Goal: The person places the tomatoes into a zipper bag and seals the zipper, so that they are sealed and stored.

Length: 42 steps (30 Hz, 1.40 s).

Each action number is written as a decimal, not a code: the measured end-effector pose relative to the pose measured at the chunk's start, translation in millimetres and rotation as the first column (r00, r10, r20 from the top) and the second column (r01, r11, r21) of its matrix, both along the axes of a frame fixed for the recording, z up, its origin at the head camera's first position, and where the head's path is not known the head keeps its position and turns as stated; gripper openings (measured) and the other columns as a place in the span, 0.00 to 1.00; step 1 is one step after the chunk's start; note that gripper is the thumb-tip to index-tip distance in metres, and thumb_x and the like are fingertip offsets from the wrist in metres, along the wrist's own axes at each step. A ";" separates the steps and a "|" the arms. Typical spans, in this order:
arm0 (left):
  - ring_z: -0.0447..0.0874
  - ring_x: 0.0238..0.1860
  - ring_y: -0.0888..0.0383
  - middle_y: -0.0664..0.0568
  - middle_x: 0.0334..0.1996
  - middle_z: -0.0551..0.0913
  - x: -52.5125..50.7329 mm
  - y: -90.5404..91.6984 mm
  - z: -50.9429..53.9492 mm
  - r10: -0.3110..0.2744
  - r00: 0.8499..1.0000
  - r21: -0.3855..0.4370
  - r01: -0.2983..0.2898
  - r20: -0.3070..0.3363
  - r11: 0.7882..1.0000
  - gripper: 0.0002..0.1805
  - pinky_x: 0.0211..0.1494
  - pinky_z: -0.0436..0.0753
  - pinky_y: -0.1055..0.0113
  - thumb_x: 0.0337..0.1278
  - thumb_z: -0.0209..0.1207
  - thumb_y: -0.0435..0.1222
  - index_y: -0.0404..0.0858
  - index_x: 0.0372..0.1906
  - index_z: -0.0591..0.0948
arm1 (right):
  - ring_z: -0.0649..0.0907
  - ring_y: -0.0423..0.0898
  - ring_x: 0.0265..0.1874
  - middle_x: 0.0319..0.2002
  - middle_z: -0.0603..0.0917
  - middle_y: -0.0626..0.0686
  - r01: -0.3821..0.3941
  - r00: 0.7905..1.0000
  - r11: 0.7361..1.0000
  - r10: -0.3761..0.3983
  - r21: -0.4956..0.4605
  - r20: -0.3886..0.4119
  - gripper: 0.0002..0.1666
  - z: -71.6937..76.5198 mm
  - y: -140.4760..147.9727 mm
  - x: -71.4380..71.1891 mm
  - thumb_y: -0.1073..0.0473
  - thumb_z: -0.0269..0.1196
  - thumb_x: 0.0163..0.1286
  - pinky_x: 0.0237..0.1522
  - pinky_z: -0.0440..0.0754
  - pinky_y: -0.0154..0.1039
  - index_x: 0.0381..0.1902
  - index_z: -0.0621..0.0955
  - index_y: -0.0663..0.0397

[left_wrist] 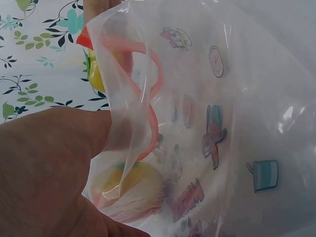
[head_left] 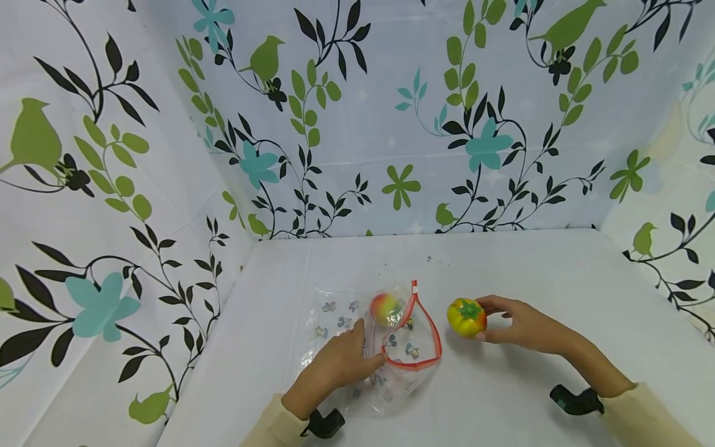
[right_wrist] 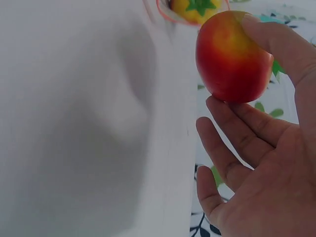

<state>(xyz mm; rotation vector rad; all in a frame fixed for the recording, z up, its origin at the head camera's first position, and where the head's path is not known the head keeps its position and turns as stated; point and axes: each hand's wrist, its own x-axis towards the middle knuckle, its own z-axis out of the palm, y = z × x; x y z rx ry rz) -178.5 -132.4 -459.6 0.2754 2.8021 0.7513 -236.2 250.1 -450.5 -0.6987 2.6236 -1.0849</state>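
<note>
A clear plastic bag (head_left: 343, 310) with printed cartoon figures and a red-edged mouth lies on the table, its mouth spread wide. My left hand (head_left: 341, 357) grips the bag beside that mouth, thumb at the red edge. Inside the bag is a round red-and-yellow toy fruit (head_left: 385, 309), seen through the plastic in the left wrist view. To the right of the mouth, my right hand (head_left: 522, 326) pinches a ribbed yellow-and-red toy tomato (head_left: 466, 317) with a green star-shaped top between thumb and fingertips. The tomato's red underside faces the right wrist camera.
A white-covered table (head_left: 503, 267) carries the bag. Behind it and at both sides hangs a cloth (head_left: 363, 136) printed with leaves, birds and flowers. A dark wrist-worn device (head_left: 576, 400) sits at the right wrist, another dark device (head_left: 326, 424) at the left.
</note>
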 end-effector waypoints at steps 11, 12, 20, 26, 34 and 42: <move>0.84 0.47 0.48 0.33 0.64 0.81 -0.7 -0.3 0.4 0.001 1.000 0.002 -0.001 0.007 1.000 0.55 0.50 0.87 0.46 0.58 0.64 0.57 0.25 0.80 0.59 | 0.80 0.54 0.61 0.63 0.83 0.52 -0.080 0.996 0.997 0.080 -0.017 0.028 0.41 -4.5 -36.0 5.8 0.43 0.74 0.64 0.62 0.77 0.64 0.70 0.77 0.52; 0.84 0.47 0.48 0.33 0.64 0.81 -0.6 -0.3 0.5 0.002 1.000 0.002 -0.002 0.009 1.000 0.55 0.51 0.87 0.45 0.58 0.63 0.57 0.26 0.80 0.59 | 0.80 0.54 0.61 0.64 0.83 0.52 -0.086 0.996 0.996 0.086 -0.019 0.030 0.41 -4.8 -38.4 5.5 0.43 0.74 0.64 0.62 0.77 0.64 0.70 0.77 0.52; 0.86 0.50 0.46 0.33 0.65 0.81 0.2 1.0 2.6 0.005 1.000 -0.005 -0.005 0.011 1.000 0.54 0.55 0.87 0.43 0.59 0.64 0.57 0.26 0.79 0.60 | 0.80 0.52 0.60 0.65 0.82 0.53 -0.131 0.990 0.991 0.132 -0.034 0.056 0.42 -5.8 -56.0 3.9 0.42 0.74 0.63 0.63 0.77 0.66 0.71 0.77 0.52; 0.85 0.47 0.47 0.32 0.64 0.81 1.3 1.3 3.9 0.005 1.000 -0.015 -0.005 0.006 1.000 0.54 0.54 0.87 0.44 0.58 0.64 0.57 0.26 0.79 0.60 | 0.80 0.52 0.59 0.65 0.82 0.54 -0.152 0.986 0.988 0.154 -0.033 0.056 0.43 -8.6 -65.6 2.5 0.41 0.74 0.64 0.63 0.78 0.66 0.72 0.76 0.52; 0.86 0.52 0.45 0.33 0.65 0.80 0.6 1.5 2.5 0.005 1.000 -0.027 -0.004 0.013 1.000 0.54 0.56 0.86 0.44 0.59 0.63 0.58 0.27 0.79 0.61 | 0.80 0.49 0.55 0.64 0.83 0.52 -0.161 0.986 0.987 0.161 0.008 0.044 0.43 -7.8 -76.4 2.5 0.42 0.74 0.64 0.55 0.85 0.50 0.72 0.77 0.52; 0.86 0.57 0.42 0.32 0.67 0.79 0.1 0.3 1.2 0.002 1.000 -0.023 -0.002 0.019 1.000 0.55 0.58 0.85 0.42 0.59 0.63 0.59 0.27 0.80 0.60 | 0.81 0.48 0.53 0.62 0.84 0.53 -0.147 0.989 0.987 0.146 0.063 0.021 0.44 -5.0 -85.4 3.5 0.41 0.75 0.64 0.50 0.85 0.41 0.71 0.77 0.57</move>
